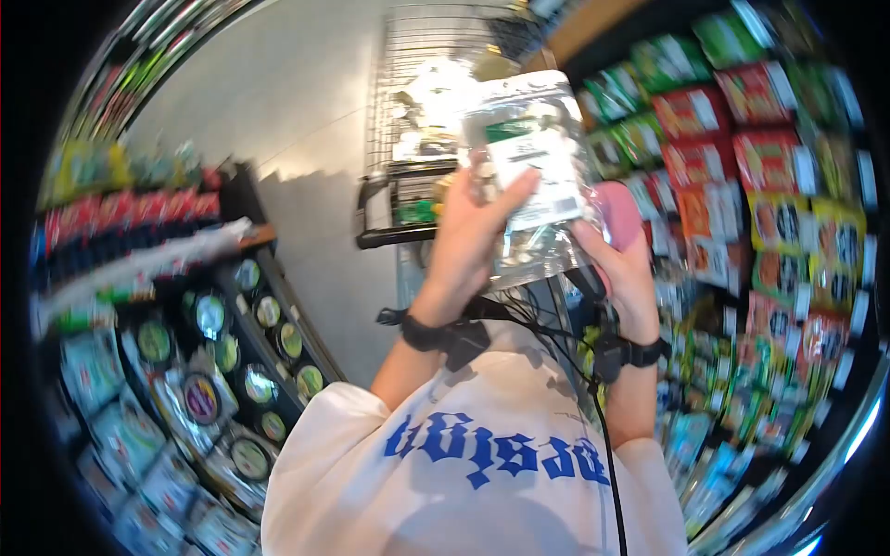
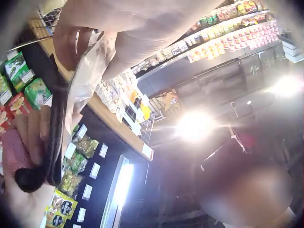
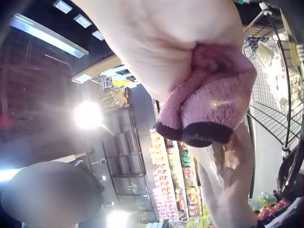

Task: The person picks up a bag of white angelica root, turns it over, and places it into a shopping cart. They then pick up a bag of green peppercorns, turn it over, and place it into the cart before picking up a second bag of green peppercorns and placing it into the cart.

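Clear crinkled plastic packet (image 1: 530, 171), white label, held raised at chest level before wire shopping cart (image 1: 417, 111). Left hand (image 1: 468, 243) curled round its left edge, thumb pressed on front. Right hand (image 1: 623, 264) grips right edge together with pink fuzzy cloth (image 1: 618, 215). Right wrist view alone shows cloth's (image 3: 209, 107) dark trim. Stocked snack shelves (image 1: 769, 185) to right.

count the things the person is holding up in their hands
2. A clear plastic packet with a white label, held up by both the left hand and right hand; a pink cloth behind it in the right hand. More may be hidden.
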